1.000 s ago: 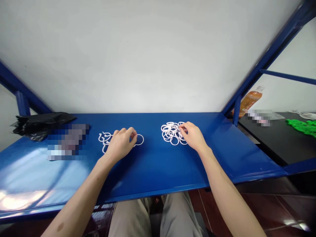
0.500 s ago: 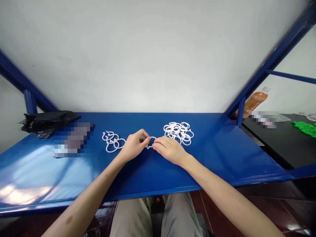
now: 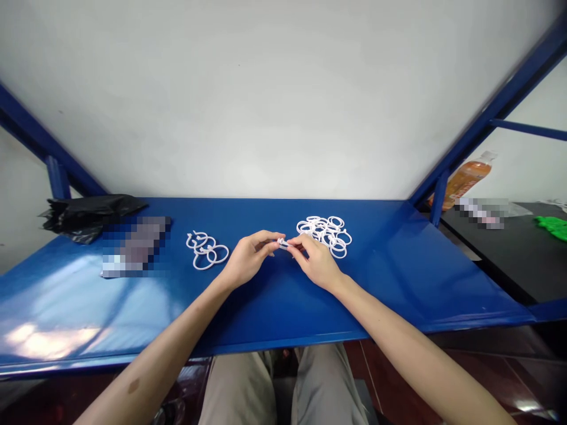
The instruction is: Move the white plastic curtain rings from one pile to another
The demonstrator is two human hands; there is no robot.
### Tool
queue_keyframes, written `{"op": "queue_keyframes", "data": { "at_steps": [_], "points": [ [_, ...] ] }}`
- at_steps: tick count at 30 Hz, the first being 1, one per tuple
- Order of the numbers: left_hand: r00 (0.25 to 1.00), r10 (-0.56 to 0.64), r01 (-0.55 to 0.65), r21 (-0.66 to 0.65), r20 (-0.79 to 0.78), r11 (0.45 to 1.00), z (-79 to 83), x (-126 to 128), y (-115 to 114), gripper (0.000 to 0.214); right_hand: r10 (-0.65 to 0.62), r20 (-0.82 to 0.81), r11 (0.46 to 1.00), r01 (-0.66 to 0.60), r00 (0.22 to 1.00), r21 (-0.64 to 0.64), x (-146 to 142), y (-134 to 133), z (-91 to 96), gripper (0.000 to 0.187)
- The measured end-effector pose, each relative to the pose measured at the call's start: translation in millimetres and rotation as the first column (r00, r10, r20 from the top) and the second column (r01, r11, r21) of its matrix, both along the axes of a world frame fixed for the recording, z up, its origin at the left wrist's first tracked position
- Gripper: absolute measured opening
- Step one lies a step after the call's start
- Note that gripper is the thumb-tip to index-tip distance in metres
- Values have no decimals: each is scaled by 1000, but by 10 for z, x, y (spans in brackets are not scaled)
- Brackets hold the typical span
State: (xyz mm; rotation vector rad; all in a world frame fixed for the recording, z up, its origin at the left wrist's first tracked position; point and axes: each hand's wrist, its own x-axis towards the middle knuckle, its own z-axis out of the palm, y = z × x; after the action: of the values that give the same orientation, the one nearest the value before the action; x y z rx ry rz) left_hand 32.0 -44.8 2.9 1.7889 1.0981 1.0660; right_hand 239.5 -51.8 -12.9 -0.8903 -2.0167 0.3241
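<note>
My left hand [image 3: 248, 260] and my right hand [image 3: 315, 260] meet over the middle of the blue table [image 3: 390, 277]. Both pinch one white plastic ring [image 3: 283, 242] between their fingertips, held just above the surface. A heap of several white rings [image 3: 325, 231] lies right behind my right hand. A smaller group of white rings [image 3: 207, 251] lies to the left of my left hand.
A crumpled black plastic bag [image 3: 88, 212] sits at the far left, with a blurred flat item [image 3: 133, 248] beside it. An orange bottle [image 3: 465, 177] stands beyond the blue frame post on the right. Green pieces [image 3: 553, 226] lie on a black table there.
My right hand left the big heap and my left hand left the small group. Both came together at the middle and lifted one ring between them.
</note>
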Motion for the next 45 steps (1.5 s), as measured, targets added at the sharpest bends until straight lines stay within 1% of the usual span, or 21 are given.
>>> {"op": "queue_keyframes", "data": {
  "at_steps": [2, 5, 13, 16, 18, 19, 21, 22, 23, 25, 26, 28, 29, 31, 33, 35, 37, 39, 41, 43, 45],
  "points": [
    [999, -17, 19, -36, 47, 999, -11, 5, 3, 37, 7, -8, 1000, -7, 1000, 22, -7, -5, 10, 12],
    [997, 1, 1, -25, 76, 1000, -20, 6, -8, 33, 42, 12, 998, -42, 999, 49, -15, -19, 14, 15],
    [999, -25, 24, 27, 37, 999, -87, 34, -49, 23, 85, 166, 984, -109, 982, 142, 7, -53, -23, 21],
    [999, -28, 32, 92, -39, 995, -57, 54, -47, 23, 65, 197, 977, -102, 978, 186, 19, -26, 2, 21],
    [987, -5, 34, 180, -159, 983, -20, 42, -31, 24, 29, 209, 974, -75, 978, 215, 57, 8, 51, 18],
    [971, 30, 28, 237, -239, 971, -1, 23, -18, 26, -13, 210, 974, -35, 978, 224, 95, 28, 83, 17],
    [891, 177, -18, 357, -419, 934, 33, -53, 13, 29, -159, 204, 969, 112, 966, 222, 217, 70, 148, 16],
    [818, 277, -56, 410, -504, 910, 49, -108, 28, 30, -254, 201, 955, 212, 946, 209, 298, 92, 176, 16],
    [718, 385, -107, 455, -580, 884, 63, -171, 41, 32, -351, 200, 930, 315, 915, 190, 387, 113, 199, 15],
    [496, 519, -204, 487, -696, 849, 93, -303, 52, 34, -499, 231, 867, 481, 835, 134, 564, 149, 227, 13],
    [404, 546, -249, 486, -734, 838, 108, -362, 51, 35, -550, 245, 833, 545, 799, 94, 637, 162, 236, 11],
    [284, 547, -319, 461, -787, 828, 136, -444, 35, 36, -603, 278, 777, 629, 748, -6, 731, 173, 251, 10],
    [254, 536, -344, 443, -805, 828, 147, -463, 24, 36, -610, 303, 756, 652, 732, -55, 749, 171, 259, 10],
    [235, 510, -368, 410, -828, 835, 157, -461, 4, 36, -598, 374, 724, 678, 709, -126, 739, 152, 279, 6],
    [253, 485, -365, 382, -837, 849, 148, -428, -4, 36, -574, 448, 706, 691, 686, -154, 700, 128, 299, 2],
    [318, 466, -347, 356, -826, 868, 119, -391, 4, 35, -566, 482, 693, 703, 669, -161, 666, 112, 313, 3],
    [444, 433, -295, 328, -784, 897, 79, -365, 25, 33, -572, 480, 685, 710, 665, -167, 653, 107, 320, 5],
    [603, 370, -207, 309, -707, 928, 37, -353, 52, 30, -583, 464, 680, 713, 667, -171, 654, 111, 323, 8],
    [729, 296, -115, 316, -617, 942, 8, -351, 76, 29, -589, 447, 680, 712, 673, -176, 660, 117, 325, 9],
    [798, 253, -60, 345, -547, 937, -4, -355, 91, 30, -593, 429, 682, 708, 682, -183, 663, 123, 327, 10],
    [817, 254, -45, 382, -518, 923, -1, -366, 96, 32, -596, 415, 683, 705, 688, -189, 664, 127, 328, 10]
  ]
}}
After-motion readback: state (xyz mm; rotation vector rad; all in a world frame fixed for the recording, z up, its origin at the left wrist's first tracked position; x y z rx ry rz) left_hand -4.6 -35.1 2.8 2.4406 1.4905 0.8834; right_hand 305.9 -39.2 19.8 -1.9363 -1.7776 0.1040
